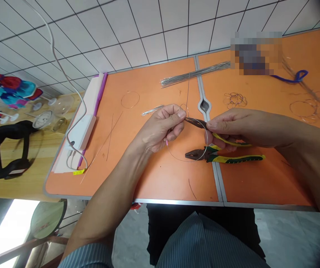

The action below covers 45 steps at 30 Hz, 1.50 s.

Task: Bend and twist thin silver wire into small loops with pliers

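My left hand [162, 126] pinches a thin wire [187, 96] between thumb and fingers, and a wire loop curves below it. A small pink bead [167, 143] sits on the wire under this hand. My right hand [232, 128] grips a pair of yellow-handled pliers [227, 139], whose dark jaws [195, 123] reach the wire near my left thumb. Just below the hands, a larger pair of combination pliers [221, 156] with yellow-and-black handles lies on the orange table [160, 182].
Wire rings [235, 99] and straight wire bundles [193, 74] lie on the orange tabletop, with a blue cord [291, 77] at back right. A white power adapter [81, 132] lies by the left edge. A wooden table [31, 182] with a black stand [6, 149] lies beyond.
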Available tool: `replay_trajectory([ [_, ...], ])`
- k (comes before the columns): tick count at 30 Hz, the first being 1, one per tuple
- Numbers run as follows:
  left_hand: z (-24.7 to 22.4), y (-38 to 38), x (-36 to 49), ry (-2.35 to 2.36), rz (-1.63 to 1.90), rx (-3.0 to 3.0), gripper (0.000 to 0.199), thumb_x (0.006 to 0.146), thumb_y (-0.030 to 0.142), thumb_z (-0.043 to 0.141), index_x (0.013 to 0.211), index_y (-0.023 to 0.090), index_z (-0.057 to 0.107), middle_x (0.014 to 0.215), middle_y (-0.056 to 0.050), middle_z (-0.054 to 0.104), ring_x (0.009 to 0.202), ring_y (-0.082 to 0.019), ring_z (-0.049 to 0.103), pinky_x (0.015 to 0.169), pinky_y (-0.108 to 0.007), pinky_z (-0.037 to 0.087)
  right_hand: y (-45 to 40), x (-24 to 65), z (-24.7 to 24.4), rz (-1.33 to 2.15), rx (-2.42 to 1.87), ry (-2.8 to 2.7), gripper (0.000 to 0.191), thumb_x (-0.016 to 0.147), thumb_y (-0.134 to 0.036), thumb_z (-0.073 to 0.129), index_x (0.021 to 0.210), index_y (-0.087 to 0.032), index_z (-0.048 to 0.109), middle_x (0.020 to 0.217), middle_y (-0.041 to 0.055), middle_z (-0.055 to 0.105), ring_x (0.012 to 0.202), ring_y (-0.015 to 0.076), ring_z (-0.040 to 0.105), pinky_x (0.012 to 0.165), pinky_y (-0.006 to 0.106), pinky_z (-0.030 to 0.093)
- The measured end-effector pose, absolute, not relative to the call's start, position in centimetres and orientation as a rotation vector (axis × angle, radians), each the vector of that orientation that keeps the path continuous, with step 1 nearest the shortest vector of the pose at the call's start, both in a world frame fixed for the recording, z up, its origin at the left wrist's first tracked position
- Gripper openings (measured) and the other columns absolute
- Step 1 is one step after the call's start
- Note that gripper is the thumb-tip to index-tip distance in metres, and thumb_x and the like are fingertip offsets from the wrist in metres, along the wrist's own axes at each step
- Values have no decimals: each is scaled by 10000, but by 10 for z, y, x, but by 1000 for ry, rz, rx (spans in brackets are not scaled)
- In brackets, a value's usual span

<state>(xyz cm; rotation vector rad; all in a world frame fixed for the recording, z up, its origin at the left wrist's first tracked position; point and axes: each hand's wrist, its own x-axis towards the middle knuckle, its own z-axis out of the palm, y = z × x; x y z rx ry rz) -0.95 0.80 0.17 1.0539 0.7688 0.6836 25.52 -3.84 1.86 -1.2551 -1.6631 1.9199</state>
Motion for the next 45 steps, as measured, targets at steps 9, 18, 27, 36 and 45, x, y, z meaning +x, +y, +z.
replay_trajectory([
  [9, 0, 7, -8, 823, 706, 1022, 420, 888, 418, 987, 792, 200, 642, 562, 42, 603, 384, -42, 404, 394, -166, 202, -42, 253, 22, 1836, -1308, -1683, 404, 1074, -558, 682, 886, -221, 799, 668, -16, 581, 528, 118, 467, 493, 310, 329],
  [18, 1, 6, -6, 838, 684, 1066, 426, 888, 417, 986, 772, 195, 642, 532, 45, 589, 387, -39, 377, 392, -161, 224, -42, 251, 21, 1746, -1368, -1766, 502, 1086, -672, 652, 861, -244, 782, 642, -16, 559, 520, 124, 466, 484, 309, 353],
  [27, 1, 7, -5, 864, 676, 1087, 434, 865, 384, 1006, 742, 187, 639, 514, 37, 574, 392, -41, 380, 393, -180, 213, -44, 246, 30, 1619, -1519, -1878, 616, 1018, -800, 657, 745, -249, 702, 568, 2, 506, 487, 125, 382, 483, 334, 288],
  [36, -8, 11, -6, 901, 699, 1207, 490, 831, 485, 1018, 797, 204, 618, 532, 50, 599, 393, -54, 373, 376, -195, 213, -49, 232, 33, 1238, -1769, -1965, 541, 1078, -655, 605, 776, -220, 713, 604, 0, 532, 555, 143, 467, 591, 343, 324],
  [45, -4, 10, -3, 969, 737, 1208, 497, 885, 485, 980, 757, 200, 594, 535, 48, 605, 383, -45, 384, 386, -195, 241, -52, 225, 15, 857, -1703, -2075, 608, 1148, -657, 443, 753, -242, 648, 665, 30, 567, 656, 199, 532, 654, 375, 319],
])
